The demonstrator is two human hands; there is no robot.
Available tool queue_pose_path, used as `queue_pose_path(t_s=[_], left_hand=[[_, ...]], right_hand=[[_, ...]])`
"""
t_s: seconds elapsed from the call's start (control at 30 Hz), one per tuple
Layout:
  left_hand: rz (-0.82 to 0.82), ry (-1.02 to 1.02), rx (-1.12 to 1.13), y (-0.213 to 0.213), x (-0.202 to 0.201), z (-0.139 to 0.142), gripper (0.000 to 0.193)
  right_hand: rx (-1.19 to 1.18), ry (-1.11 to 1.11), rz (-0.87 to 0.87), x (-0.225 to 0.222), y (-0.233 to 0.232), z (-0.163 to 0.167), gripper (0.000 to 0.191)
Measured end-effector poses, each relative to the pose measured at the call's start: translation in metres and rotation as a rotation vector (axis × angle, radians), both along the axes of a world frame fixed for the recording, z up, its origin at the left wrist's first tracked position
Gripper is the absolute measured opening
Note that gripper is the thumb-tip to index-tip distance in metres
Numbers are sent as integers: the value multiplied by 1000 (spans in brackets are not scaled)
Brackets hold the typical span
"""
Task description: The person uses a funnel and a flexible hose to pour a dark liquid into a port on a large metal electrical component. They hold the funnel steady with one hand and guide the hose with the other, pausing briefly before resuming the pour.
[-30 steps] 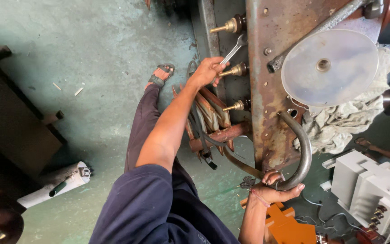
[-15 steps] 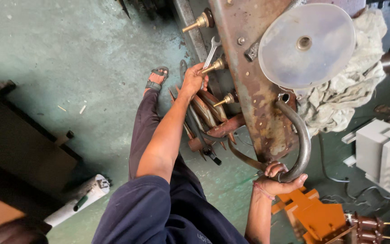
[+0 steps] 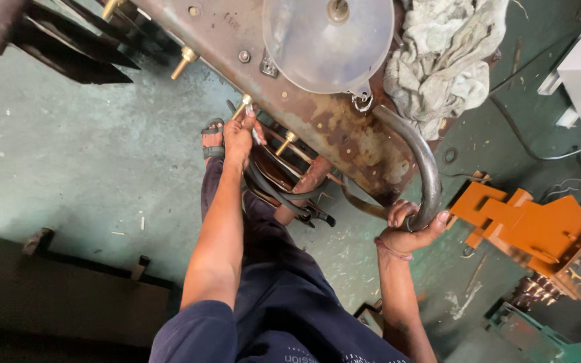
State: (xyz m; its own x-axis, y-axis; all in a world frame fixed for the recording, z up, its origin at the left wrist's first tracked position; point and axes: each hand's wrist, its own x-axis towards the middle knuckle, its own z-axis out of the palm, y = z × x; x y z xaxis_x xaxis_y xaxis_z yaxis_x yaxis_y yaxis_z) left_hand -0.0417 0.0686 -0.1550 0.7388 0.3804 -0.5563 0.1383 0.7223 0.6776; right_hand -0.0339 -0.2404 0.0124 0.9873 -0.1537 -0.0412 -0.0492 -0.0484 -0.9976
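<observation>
Left to right. Dark metal frame (image 3: 48,296) at lower left, well apart from both hands; it sat higher in the earlier views, so the head has tipped and the whole scene has slid.

Left hand (image 3: 238,136), arm stretched out, is closed around a small steel spanner (image 3: 255,132) set on a brass terminal stud (image 3: 242,106) that sticks out of the rusty brown steel machine panel (image 3: 317,121). A second ago the same hand was on a stud with the spanner jutting clearly above the fist; now only a short bit of the tool shows beside the fingers. Sandalled foot (image 3: 212,138) just beyond the knuckles. Black and copper cable bundle (image 3: 284,191) hangs just below and right of this grip.

Translucent round plastic disc (image 3: 327,40) on the panel, above both hands; grey crumpled rag (image 3: 442,60) beside it.

Right hand (image 3: 408,225) is wrapped around the lower end of the curved grey steel handle (image 3: 421,161), fingers curled over it, thumb under; grip unchanged from the earlier views. Orange painted steel bracket (image 3: 526,225) lies on the floor just right of this hand, more of it showing than before.
</observation>
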Motion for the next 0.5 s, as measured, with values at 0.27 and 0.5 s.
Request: queue_pose_path(t_s=[0.27, 0.5], left_hand=[[85, 343, 338, 19, -65, 26, 24], [-90, 444, 1305, 69, -68, 132, 29]], right_hand=[[48, 44, -52, -3, -7, -10, 71], [105, 64, -28, -14, -18, -11, 72]])
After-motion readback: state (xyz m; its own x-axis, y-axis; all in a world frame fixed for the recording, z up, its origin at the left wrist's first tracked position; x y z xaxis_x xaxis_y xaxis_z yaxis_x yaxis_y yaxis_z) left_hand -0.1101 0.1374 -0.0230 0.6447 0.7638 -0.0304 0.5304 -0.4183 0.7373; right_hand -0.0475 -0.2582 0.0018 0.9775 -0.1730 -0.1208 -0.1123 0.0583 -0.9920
